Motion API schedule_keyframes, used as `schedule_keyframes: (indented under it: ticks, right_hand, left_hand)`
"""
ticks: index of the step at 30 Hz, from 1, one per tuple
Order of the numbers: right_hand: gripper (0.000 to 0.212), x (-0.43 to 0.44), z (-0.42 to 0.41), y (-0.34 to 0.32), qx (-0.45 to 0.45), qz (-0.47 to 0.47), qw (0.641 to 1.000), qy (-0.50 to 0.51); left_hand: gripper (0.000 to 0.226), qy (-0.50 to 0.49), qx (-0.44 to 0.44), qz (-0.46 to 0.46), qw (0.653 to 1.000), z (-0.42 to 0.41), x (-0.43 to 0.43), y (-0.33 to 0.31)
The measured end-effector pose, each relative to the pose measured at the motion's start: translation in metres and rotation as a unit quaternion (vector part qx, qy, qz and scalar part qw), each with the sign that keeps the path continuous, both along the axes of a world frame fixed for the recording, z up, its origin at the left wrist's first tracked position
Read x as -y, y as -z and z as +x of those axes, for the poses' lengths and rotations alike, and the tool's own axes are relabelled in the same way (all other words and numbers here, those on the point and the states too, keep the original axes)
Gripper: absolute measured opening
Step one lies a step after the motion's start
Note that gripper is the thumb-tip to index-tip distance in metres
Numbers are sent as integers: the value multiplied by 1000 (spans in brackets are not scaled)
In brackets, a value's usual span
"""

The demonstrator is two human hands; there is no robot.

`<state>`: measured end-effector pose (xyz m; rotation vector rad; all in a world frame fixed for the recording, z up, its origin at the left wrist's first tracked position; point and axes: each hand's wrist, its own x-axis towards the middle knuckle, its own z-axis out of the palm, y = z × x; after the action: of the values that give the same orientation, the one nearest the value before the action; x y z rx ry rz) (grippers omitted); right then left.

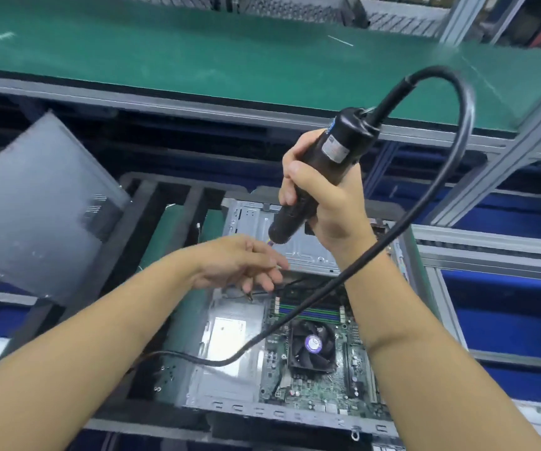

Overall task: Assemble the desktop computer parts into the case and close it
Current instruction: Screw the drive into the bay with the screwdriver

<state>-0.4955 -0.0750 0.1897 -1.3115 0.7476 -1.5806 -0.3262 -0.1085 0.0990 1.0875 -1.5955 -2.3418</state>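
Lying open at lower centre, the case [295, 415] holds a motherboard [327, 369] with fan [311, 345]; right hand [324, 196] grips an electric screwdriver [321, 170], left hand [246, 265] loosely curled, its grasp unclear.

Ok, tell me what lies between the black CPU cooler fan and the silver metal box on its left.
Head view: the screwdriver's black cable crosses between fan and box.

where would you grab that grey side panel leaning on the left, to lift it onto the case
Take the side panel by its two long edges, one hand each, from above and the left. It is a thin flat sheet, tilted with its upper corner raised, so the edges are free. Its face offers the fingers nothing, and its vented patch may flex.
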Motion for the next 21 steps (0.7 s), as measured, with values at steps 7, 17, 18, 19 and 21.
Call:
schedule_keyframes:
  ticks: [7,17,18,19,21]
  right_hand:
    - [16,6,82,12,51,19,998,-27]
    - [19,-2,148,66,61,89,994,13]
    - [19,-3,151,71,62,96,993,15]
    - [18,-5,154,77,65,102,993,18]
    - [19,-6,161,86,63,108,992,28]
  left_hand:
    - [19,-109,102,-86,985,127,21,20]
    - [24,60,357,-419,832,182,6,127]
    - [24,79,362,-446,815,181,7,132]
    - [24,103,367,-476,792,180,8,136]
    - [22,148,383,-542,733,177,12,141]
